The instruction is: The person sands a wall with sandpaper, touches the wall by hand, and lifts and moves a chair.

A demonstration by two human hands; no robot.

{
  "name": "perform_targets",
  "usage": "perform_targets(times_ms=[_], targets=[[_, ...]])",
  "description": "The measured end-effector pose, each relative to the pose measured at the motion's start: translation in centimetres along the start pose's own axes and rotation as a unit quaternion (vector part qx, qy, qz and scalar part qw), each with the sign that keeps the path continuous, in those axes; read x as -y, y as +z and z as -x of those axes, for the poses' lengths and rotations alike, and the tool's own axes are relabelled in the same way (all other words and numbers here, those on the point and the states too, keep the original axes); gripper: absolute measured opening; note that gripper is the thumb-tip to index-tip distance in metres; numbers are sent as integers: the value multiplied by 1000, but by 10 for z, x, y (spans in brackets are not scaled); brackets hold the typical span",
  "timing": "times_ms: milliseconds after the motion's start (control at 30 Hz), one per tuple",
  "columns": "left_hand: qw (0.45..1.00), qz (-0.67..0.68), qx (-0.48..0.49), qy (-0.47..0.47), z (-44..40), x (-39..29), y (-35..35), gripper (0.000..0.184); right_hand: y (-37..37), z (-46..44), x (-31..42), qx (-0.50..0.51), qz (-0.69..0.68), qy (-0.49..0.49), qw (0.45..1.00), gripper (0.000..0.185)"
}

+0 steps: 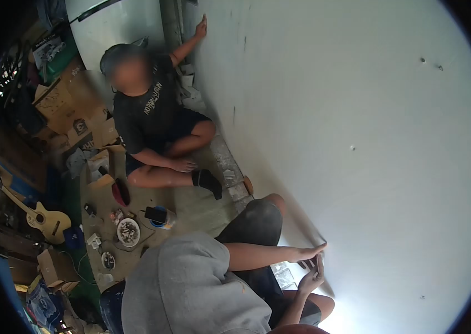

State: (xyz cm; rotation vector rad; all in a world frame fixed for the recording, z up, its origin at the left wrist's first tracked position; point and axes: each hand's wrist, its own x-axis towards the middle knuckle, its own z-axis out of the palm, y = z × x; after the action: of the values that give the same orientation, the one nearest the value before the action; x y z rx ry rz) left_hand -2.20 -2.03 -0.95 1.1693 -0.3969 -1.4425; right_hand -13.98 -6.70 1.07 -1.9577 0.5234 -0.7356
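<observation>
My left hand [309, 254] reaches out from a grey sleeve to the white wall [380, 183], its fingers stretched toward the surface. Just below it, my right hand [309, 282] is raised close to the wall with its fingers bent. A thin brownish edge shows between the two hands; whether it is a held piece or part of a hand is unclear. The fingers partly hide each other. My knees, in dark shorts [255, 222], are drawn up beside the wall.
A co-worker [146, 111] sits by the wall, one hand [202, 25] against it. On the floor mat stand a bowl of cigarette butts [128, 232], a phone [156, 215] on a tub, and a red-dark pouch [120, 192]. A guitar [49, 220] and cardboard boxes [71, 106] lie left.
</observation>
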Motion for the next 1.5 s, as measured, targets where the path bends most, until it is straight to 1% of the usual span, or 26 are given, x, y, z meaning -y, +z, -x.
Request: perform_targets(times_ms=[33, 67, 100, 167, 200, 233, 300, 333, 367, 400, 433, 500, 533, 600, 667, 733, 833, 967, 1000, 1033, 1100, 1133, 1200, 1300, 1400, 1500], targets=[[998, -9, 47, -49, 7, -2, -4, 99, 5, 4, 0, -17, -125, 86, 988, 38], [998, -41, -20, -45, 15, -1, -1, 98, 2, 4, 1, -9, -181, 138, 974, 35], [993, -79, -81, -44, 30, -6, 7, 97, -3, 1, -18, 47, -159, 109, 980, 33], [984, -152, -11, -88, 14, 9, -2, 100, -7, -1, -54, 85, -116, 124, 982, 28], [982, -161, -31, -97, -2, 19, -2, 100, -11, -3, -55, 101, -114, 122, 981, 25], [980, -164, -53, -104, -10, 30, -8, 99, -13, -7, -36, 90, -137, 201, 966, 24], [982, -156, -2, -110, 19, 1, -3, 92, -23, -18, -42, 156, -178, 246, 940, 32], [982, -150, 0, -114, 5, 24, -7, 92, -29, -24, -53, 197, -218, 273, 916, 30], [981, -177, -64, -46, -16, 51, -14, 83, -32, -22, -62, 197, -215, 275, 916, 30], [970, -205, -129, 26, -19, 51, -14, 75, -28, -27, -52, 157, -192, 306, 919, 28], [969, -207, -130, 26, -21, 49, -18, 75, -24, -31, -46, 114, -171, 336, 919, 27], [947, -312, -76, 17, -15, 39, -28, 60, -21, -29, -64, 117, -178, 332, 919, 31], [932, -323, -161, 31, -6, 32, -22, 46, -20, -28, -66, 125, -177, 321, 922, 32], [929, -336, -151, 8, 2, 18, -21, 47, -18, -29, -68, 133, -177, 312, 924, 35], [927, -348, -140, -17, 8, 9, -19, 47, -17, -29, -68, 128, -181, 341, 914, 40], [910, -380, -160, -55, 12, 2, -16, 47, -13, -29, -52, 117, -192, 333, 916, 40], [905, -381, -187, -31, 2, 15, -19, 38, -14, -27, -50, 105, -206, 328, 916, 38], [920, -345, -183, -17, -9, 23, -25, 36, -16, -27, -71, 109, -201, 331, 916, 34], [916, -343, -208, -1, -15, 26, -25, 37, -17, -30, -66, 132, -227, 318, 911, 33], [911, -340, -232, 13, -17, 34, -26, 39, -17, -30, -59, 108, -181, 331, 920, 32], [921, -330, -207, 6, -4, 20, -22, 41, -17, -30, -55, 131, -220, 303, 918, 32], [935, -314, -165, -19, 4, 7, -20, 44, -21, -20, -53, 129, -221, 315, 914, 32], [931, -320, -176, 13, -10, 30, -23, 44, -23, -33, -49, 160, -210, 294, 918, 34], [914, -342, -209, 65, -27, 45, -23, 48, -18, -31, -58, 109, -206, 317, 919, 33], [933, -323, -156, 38, -22, 33, -26, 49, -17, -29, -65, 120, -250, 314, 908, 30], [933, -323, -157, 33, -19, 21, -19, 49, -17, -33, -43, 107, -211, 342, 909, 34]])
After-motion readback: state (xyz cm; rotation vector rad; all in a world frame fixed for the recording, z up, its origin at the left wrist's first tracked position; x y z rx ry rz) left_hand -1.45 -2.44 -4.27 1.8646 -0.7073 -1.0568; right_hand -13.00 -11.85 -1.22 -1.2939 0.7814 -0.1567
